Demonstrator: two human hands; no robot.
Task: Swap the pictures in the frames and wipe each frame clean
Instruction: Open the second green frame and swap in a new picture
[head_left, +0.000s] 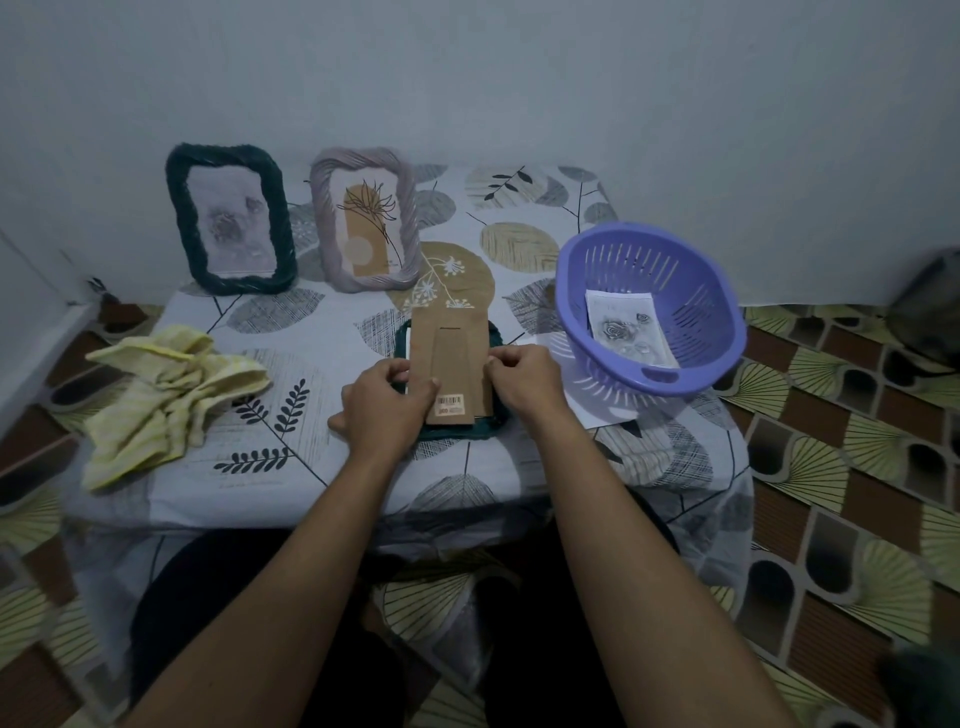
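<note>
The face-down frame (448, 432), dark green and rope-edged, lies flat on the tabletop (322, 332) right in front of me, glass side down so that its brown backing board (451, 358) and folded stand face up where I can work on them. My left hand (387, 402) grips the frame's left side, fingers curled round the edge and thumb laid on the board near the barcode sticker, which I judge steadies the whole thing. My right hand (527, 376) pinches the board's right edge between thumb and fingertips, about where a holding tab would sit, though I cannot see any tab. A brown flower picture (452, 275) sticks out past the far end of the board; whether it is tucked under the board or only lying beside it I cannot tell. Behind, leaning upright against the wall, stand a second dark green frame (179, 223) with a pale rose print and a mauve frame (322, 208) with a brown botanical print, kept out of my working space. The purple basket (571, 280) to my right holds a loose rose picture (626, 327), and a white sheet (592, 410) lies partly under it. The yellow cloth (166, 395) sits crumpled on the left, within reach for the wiping, which looks not yet begun on this frame.
</note>
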